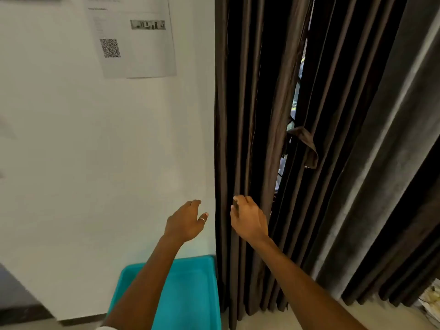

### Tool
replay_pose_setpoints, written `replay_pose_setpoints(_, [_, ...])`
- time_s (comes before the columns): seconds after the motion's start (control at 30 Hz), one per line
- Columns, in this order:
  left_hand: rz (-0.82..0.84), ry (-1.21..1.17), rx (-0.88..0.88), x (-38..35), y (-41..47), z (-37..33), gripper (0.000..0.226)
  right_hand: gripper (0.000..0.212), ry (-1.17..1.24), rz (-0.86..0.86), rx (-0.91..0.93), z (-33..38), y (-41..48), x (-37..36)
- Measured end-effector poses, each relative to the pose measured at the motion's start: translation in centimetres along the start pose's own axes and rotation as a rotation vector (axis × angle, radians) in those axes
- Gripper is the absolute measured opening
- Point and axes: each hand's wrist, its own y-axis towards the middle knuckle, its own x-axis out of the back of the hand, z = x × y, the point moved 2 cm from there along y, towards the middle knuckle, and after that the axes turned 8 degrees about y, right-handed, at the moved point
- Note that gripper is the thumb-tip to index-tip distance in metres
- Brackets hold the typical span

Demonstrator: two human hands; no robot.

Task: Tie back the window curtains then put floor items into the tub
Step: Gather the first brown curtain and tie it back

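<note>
Fingers (245,201) of the right hand (250,222) curl onto a fold of the dark curtain (240,115) and pinch the cloth near its left edge. Left hand (185,222) hovers with relaxed fingers just beside that edge, holding nothing. Below both forearms the teal tub (197,294) stands against the curtain's foot.

1. The floor (333,317) is pale, and only a strip of it shows along the bottom, under the wall and the window.
2. A teal tub (197,294) sits on it against the white wall, just left of the curtains (250,294).
3. The curtains' hems come down to it (touching or not, I cannot tell).
4. A pale, papery pile (429,303) lies at the far right.
</note>
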Motion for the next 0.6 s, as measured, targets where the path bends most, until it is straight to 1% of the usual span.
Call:
replay_pose_setpoints(0.07, [0.005, -0.052, 0.034, -0.3, 0.0, -0.6, 0.057, 0.032, 0.073, -0.021, -0.022, -0.7, 0.3, 0.1])
replay_pose_setpoints(0.2, [0.032, -0.178, 0.094, -0.7, 0.1, -1.4, 0.048, 0.039, 0.105, 0.020, -0.037, -0.5, 0.8, -0.5])
replay_pose_setpoints(0.33, [0.013, -0.328, 0.115, -0.3, 0.9, -1.6, 0.039, 0.044, 0.132, -0.006, -0.075, 0.1, 2.0, -1.2])
replay_pose_setpoints(0.5, [-0.010, -0.392, 0.083, 0.0, 2.4, -0.7, 0.032, 0.052, 0.083, -0.031, -0.196, 0.6, 3.5, -2.0])
replay_pose_setpoints(0.6, [-0.017, -0.431, 0.049, -0.1, 3.5, -0.2, 0.030, 0.051, 0.068, -0.046, -0.240, 0.9, 4.9, -2.4])
